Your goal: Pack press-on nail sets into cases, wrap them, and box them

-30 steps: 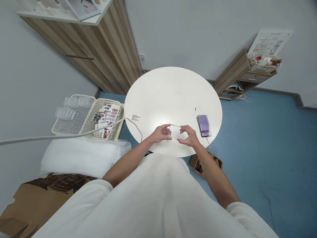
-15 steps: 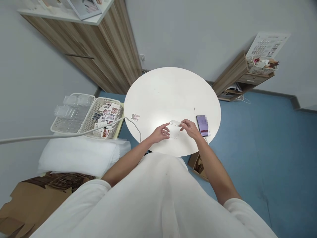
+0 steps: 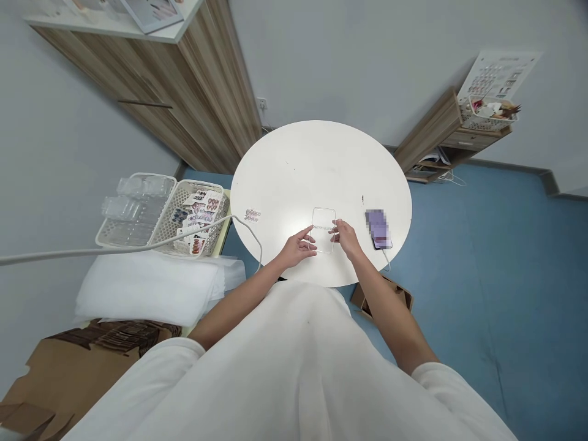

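Observation:
Between my hands a clear plastic clamshell box (image 3: 324, 228) lies opened out flat over the white table. Its hinge line runs across the middle, with one half toward the far side and the other toward me. My left hand (image 3: 297, 248) grips the left edge, thumb near the hinge. On the opposite edge, my right hand (image 3: 346, 236) has its fingers closed around the rim by the hinge. Nothing is visible inside the box. Left of it, a small set of pinkish press-on nails (image 3: 252, 215) rests on the table.
A phone (image 3: 379, 229) with a cable lies at the right of the round table (image 3: 316, 153). At left stand a basket of nail cards (image 3: 202, 211), a basket of clear boxes (image 3: 133, 205), and white foam sheets (image 3: 147, 288). A pale cable (image 3: 138, 250) crosses in front.
The clear box's lid has swung open, away from me, and now lies spread out. My right hand has shifted slightly down and left along the edge.

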`<state>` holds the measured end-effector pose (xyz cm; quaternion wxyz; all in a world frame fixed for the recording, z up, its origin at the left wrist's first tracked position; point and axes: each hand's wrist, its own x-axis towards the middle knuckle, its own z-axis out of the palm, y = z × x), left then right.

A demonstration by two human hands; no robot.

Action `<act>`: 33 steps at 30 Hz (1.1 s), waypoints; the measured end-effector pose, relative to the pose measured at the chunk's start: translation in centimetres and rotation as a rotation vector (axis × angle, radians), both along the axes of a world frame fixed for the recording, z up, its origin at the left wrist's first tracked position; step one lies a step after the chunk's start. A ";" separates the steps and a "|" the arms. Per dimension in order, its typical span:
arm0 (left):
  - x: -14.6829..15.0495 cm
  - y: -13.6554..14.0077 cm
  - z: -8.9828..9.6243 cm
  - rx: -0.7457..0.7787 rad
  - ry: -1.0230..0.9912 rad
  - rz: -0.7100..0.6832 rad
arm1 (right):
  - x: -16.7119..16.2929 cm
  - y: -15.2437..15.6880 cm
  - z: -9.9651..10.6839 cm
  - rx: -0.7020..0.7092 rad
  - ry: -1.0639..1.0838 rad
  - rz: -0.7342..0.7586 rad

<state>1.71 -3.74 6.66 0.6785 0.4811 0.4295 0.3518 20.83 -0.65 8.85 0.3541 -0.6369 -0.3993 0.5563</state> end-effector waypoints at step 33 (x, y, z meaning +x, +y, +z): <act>0.4 -1.8 -6.2 -0.094 0.658 0.023 | -3.0 -7.1 -7.9 -0.072 -0.384 0.036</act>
